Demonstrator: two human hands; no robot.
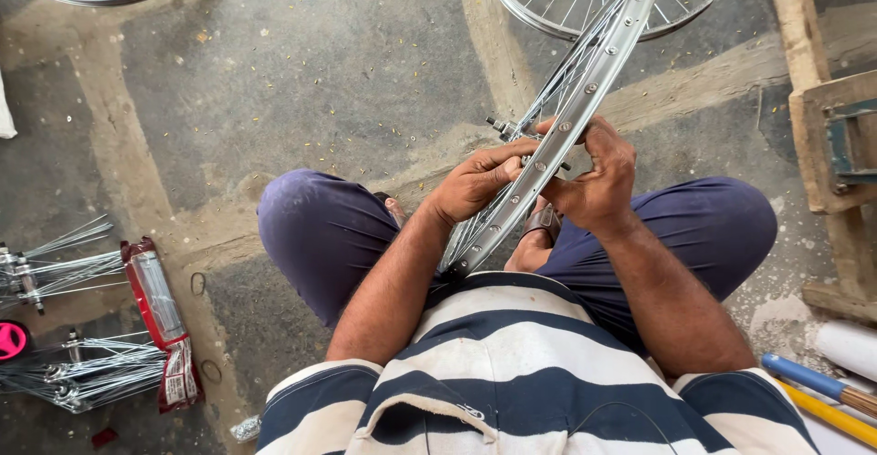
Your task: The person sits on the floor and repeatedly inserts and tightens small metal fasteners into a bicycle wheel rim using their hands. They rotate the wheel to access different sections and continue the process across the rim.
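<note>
Both hands (539, 181) grip rim (585, 89); red packet (157, 304) holds spokes.

The person wore a short-sleeved shirt (512, 364) in broad navy and white stripes with a folded collar, dark purple-blue trousers (320, 236) drawn over both bent knees, and a brown strapped sandal (544, 222), the forearms bare below the sleeves.

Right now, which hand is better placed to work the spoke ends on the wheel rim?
Probably the left hand: its fingers lie by the spokes inside the wheel rim. The right hand wraps the rim's outer side, apparently steadying it.
</note>
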